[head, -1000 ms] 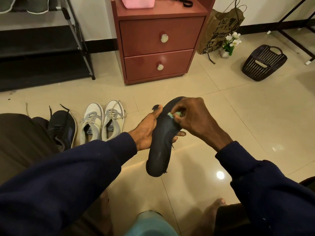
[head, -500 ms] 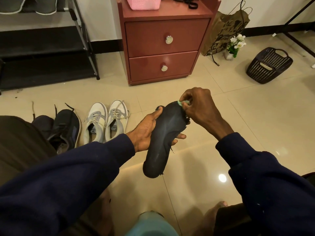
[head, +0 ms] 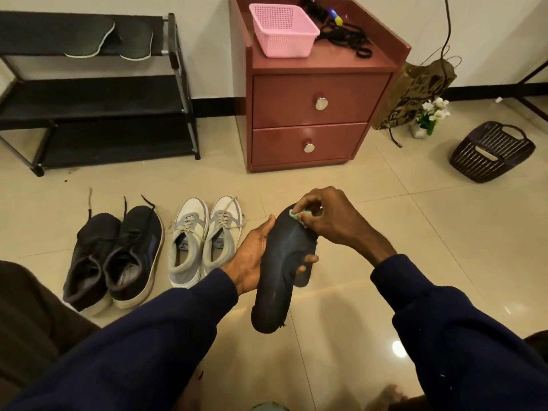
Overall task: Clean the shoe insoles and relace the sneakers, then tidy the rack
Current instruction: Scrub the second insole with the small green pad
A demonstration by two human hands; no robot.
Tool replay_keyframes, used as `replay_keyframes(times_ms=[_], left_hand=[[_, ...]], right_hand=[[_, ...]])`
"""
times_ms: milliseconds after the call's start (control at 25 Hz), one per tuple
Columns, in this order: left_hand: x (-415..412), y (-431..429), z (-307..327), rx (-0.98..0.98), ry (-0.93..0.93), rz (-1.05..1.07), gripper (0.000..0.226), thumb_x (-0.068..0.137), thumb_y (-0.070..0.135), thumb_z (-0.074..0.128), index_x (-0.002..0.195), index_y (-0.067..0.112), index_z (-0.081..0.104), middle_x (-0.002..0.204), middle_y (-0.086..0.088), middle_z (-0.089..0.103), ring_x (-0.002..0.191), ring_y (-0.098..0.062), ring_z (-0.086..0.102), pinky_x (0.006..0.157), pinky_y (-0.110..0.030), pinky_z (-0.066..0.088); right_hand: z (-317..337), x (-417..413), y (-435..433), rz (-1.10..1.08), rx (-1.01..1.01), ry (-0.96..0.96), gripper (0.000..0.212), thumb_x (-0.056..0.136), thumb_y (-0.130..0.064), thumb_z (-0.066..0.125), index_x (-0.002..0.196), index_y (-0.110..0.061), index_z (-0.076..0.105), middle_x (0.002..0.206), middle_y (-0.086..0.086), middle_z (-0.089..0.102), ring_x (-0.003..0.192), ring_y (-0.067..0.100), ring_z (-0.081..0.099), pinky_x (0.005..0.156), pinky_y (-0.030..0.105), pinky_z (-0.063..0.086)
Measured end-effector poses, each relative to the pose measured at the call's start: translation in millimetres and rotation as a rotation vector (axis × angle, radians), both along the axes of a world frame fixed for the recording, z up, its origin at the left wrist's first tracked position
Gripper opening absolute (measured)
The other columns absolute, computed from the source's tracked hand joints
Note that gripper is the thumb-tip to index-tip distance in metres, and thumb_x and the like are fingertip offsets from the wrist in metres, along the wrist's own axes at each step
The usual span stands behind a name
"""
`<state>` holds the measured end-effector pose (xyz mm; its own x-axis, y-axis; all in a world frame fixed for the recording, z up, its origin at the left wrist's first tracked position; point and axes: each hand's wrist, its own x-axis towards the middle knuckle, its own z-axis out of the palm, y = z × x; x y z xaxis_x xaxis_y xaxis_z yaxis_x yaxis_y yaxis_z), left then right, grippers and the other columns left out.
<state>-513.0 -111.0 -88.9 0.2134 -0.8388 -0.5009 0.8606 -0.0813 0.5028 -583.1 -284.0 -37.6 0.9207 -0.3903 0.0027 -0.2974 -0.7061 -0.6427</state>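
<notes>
My left hand grips a black insole by its middle, toe end up, above the floor. A second dark piece shows behind it near my fingertips. My right hand pinches a small green cloth against the insole's upper end. On the floor to the left stand a pair of black sneakers with loose laces and a pair of white-grey sneakers, laced. Two more insoles lie on the top shelf of the black shoe rack.
A red two-drawer cabinet stands ahead, carrying a pink basket and black laces. A brown paper bag, a small flower pot and a dark basket sit to the right. My bare foot rests below.
My right hand with the green cloth has rubbed along the upper part of the insole, up to its tip and slightly back. The view has tilted up, showing the rack and cabinet top.
</notes>
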Motion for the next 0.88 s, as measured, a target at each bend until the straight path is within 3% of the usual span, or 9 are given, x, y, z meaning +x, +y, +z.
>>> replay_keyframes(times_ms=[80,160,240,320,480,600,680,760,880], left_hand=[[7.0,-2.4,-13.7,0.004,0.013,0.047,0.063,0.104,0.058,0.038,0.134,0.009,0.065,0.134,-0.022,0.066,0.120,-0.041,0.063,0.095,-0.048,0.054],[15.2,-9.5,-30.3,0.000,0.069,0.076,0.068,0.103,0.062,0.038,0.142,0.009,0.058,0.140,-0.022,0.061,0.135,-0.044,0.052,0.113,-0.055,0.041],[24.8,-18.6,-44.3,-0.014,0.123,0.095,0.074,0.101,0.066,0.039,0.145,0.009,0.056,0.143,-0.023,0.058,0.139,-0.045,0.048,0.121,-0.060,0.028],[35.9,-29.5,-58.8,-0.027,0.157,0.077,0.074,0.101,0.065,0.042,0.145,0.008,0.056,0.146,-0.024,0.055,0.138,-0.045,0.049,0.121,-0.061,0.027],[55.7,-51.9,-95.2,-0.007,0.133,0.103,0.046,0.106,0.023,0.052,0.147,0.003,0.047,0.142,-0.027,0.058,0.130,-0.046,0.057,0.109,-0.060,0.045],[68.9,-65.9,-118.1,0.102,0.028,0.120,0.044,0.096,-0.006,0.052,0.140,-0.003,0.052,0.130,-0.028,0.065,0.115,-0.045,0.067,0.090,-0.054,0.060],[80.7,-74.9,-139.0,0.182,-0.064,0.133,0.046,0.092,-0.013,0.051,0.138,-0.005,0.053,0.128,-0.030,0.065,0.110,-0.044,0.069,0.081,-0.048,0.063],[90.8,-83.7,-165.0,0.297,-0.211,0.145,0.048,0.091,-0.013,0.057,0.138,-0.002,0.054,0.129,-0.029,0.065,0.109,-0.042,0.069,0.083,-0.046,0.062],[98.1,-90.4,-194.6,0.518,-0.464,0.163,0.044,0.092,0.001,0.070,0.133,0.012,0.058,0.130,-0.018,0.066,0.110,-0.035,0.068,0.096,-0.051,0.058]], right_hand=[[-7.6,6.9,-4.5,0.068,0.043,0.088,0.007,0.086,-0.012,0.075,0.090,-0.018,0.079,0.087,-0.006,0.071,0.076,0.006,0.065,0.057,0.010,0.045],[-17.3,11.5,-17.8,0.006,0.076,0.076,0.007,0.086,-0.013,0.076,0.088,-0.020,0.079,0.085,-0.006,0.072,0.075,0.005,0.065,0.057,0.010,0.045],[-31.0,13.9,-30.5,-0.108,0.115,0.009,0.008,0.086,-0.012,0.076,0.088,-0.020,0.077,0.085,-0.006,0.072,0.075,0.006,0.066,0.060,0.012,0.048],[-51.0,14.3,-39.7,-0.193,0.168,-0.043,0.008,0.086,-0.012,0.075,0.091,-0.018,0.076,0.086,-0.005,0.072,0.075,0.005,0.065,0.062,0.012,0.050],[-101.5,15.4,-46.4,-0.262,0.244,-0.036,0.013,0.088,-0.013,0.074,0.101,-0.017,0.072,0.088,-0.004,0.069,0.074,-0.001,0.063,0.063,0.007,0.049],[-138.2,18.0,-54.2,-0.303,0.279,0.014,0.019,0.092,-0.011,0.068,0.111,-0.015,0.070,0.096,-0.002,0.065,0.081,0.004,0.064,0.064,0.006,0.050],[-163.5,17.5,-59.8,-0.326,0.315,0.056,0.020,0.096,-0.010,0.063,0.114,-0.013,0.069,0.099,0.000,0.063,0.086,0.011,0.068,0.072,0.016,0.058],[-186.1,13.4,-61.8,-0.359,0.375,0.099,0.019,0.096,-0.009,0.062,0.114,-0.010,0.068,0.100,0.000,0.062,0.090,0.019,0.071,0.077,0.029,0.062],[-214.4,8.7,-57.7,-0.435,0.411,0.123,0.016,0.094,-0.005,0.062,0.109,-0.007,0.068,0.101,0.002,0.065,0.093,0.022,0.069,0.077,0.027,0.060]])
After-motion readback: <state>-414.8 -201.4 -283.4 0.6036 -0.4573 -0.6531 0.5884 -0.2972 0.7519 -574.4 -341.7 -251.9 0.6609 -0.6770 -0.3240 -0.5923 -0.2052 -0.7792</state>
